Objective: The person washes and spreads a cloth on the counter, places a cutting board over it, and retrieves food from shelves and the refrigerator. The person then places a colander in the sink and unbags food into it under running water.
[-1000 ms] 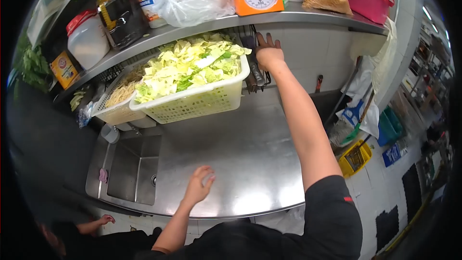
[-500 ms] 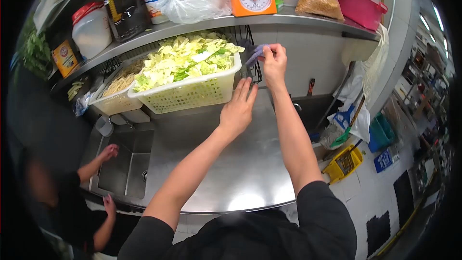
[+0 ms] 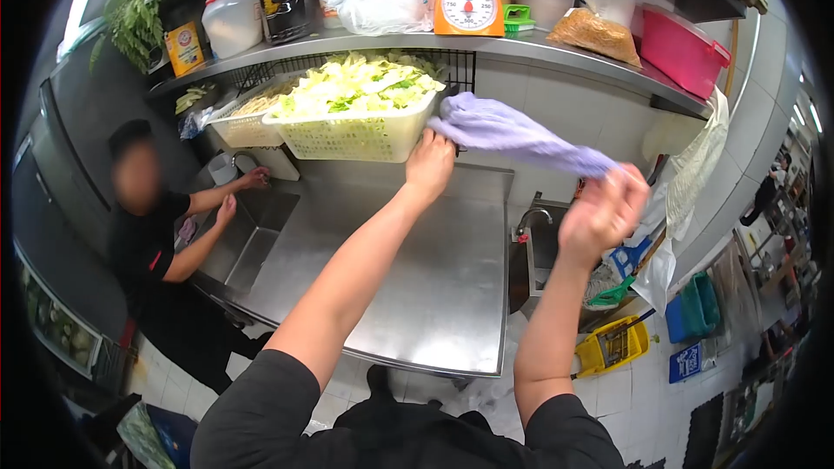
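Spanning the gap between hands, a purple cloth (image 3: 521,135) is being held near the bench's (image 3: 417,269) far edge: one end being pinched by the left hand (image 3: 429,167) beside the basket (image 3: 356,138), long axis being stretched rightward to the clenched right hand (image 3: 598,219).

R hand (image 3: 604,213) blurry, glare on tbl (image 3: 426,313), edges warped.
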A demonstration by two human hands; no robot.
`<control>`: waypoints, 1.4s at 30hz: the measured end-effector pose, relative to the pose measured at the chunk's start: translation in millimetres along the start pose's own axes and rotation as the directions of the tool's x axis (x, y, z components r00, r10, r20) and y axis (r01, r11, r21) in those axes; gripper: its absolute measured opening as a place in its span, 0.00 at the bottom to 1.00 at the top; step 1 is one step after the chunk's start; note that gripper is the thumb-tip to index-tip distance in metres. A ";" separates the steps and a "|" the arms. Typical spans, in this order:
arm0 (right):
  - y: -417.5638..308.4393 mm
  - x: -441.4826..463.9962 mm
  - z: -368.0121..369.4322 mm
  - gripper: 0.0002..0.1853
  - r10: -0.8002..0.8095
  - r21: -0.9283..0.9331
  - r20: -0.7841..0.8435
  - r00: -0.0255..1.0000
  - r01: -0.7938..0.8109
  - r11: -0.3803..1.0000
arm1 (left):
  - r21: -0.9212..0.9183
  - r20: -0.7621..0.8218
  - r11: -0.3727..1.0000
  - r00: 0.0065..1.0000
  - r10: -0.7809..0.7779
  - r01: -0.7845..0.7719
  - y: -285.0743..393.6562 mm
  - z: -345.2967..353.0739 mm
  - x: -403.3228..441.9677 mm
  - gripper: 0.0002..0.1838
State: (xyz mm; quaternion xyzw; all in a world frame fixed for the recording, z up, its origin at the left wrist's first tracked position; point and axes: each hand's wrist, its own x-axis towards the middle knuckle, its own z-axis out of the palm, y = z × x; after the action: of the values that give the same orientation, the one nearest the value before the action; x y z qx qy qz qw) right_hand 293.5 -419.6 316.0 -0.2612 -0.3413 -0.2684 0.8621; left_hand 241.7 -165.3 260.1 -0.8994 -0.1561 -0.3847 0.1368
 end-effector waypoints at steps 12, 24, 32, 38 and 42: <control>-87.3 -26.0 -94.0 0.04 0.524 -0.700 0.427 0.737 -0.097 0.708 | -0.207 0.014 0.978 0.999 0.041 -0.037 -0.5 -0.2 -1.8 0.29; -95.2 -125.0 -0.1 0.03 0.491 -0.599 0.704 0.514 0.057 0.799 | -0.745 0.644 -0.036 0.732 0.224 0.666 94.3 -81.0 -290.6 0.17; -123.3 -221.4 103.7 0.03 0.448 -0.492 0.833 0.324 0.062 0.869 | -0.740 0.230 0.620 0.964 -0.131 0.261 -6.9 -145.0 -355.0 0.11; -135.4 -314.8 137.2 0.03 0.514 -0.520 0.841 0.172 -0.008 0.854 | -0.818 0.559 -0.091 0.750 -0.354 0.567 -145.2 -204.9 -476.2 0.11; -165.0 -387.5 163.4 0.06 0.682 -0.663 0.731 0.005 -0.233 0.712 | -0.706 0.683 0.116 0.714 -0.152 0.699 -180.3 -288.6 -519.3 0.23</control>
State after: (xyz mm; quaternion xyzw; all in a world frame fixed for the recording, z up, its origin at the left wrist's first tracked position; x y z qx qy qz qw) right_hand -126.9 -324.6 180.7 -0.6157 -0.6339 0.2046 0.4210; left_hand -355.6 -197.3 93.8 -0.7621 -0.1834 -0.1997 -0.5879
